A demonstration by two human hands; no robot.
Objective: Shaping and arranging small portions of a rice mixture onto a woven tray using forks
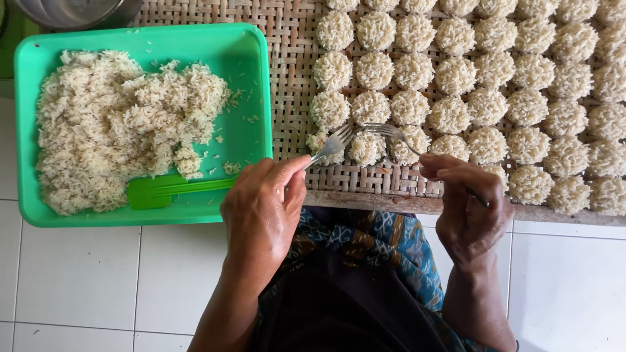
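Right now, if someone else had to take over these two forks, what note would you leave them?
Left hand grips a metal fork, right hand a second metal fork; both tines meet over a small round rice cake in the front row of the woven bamboo tray.
Done: many rows of shaped cakes.
Left: a large heap of cooked rice in the green plastic tub, with a green scoop.

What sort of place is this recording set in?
Probably a home or small food workshop, worked at floor level: a woven mat of rice rounds and a green tray of rice lie on white floor tiles.
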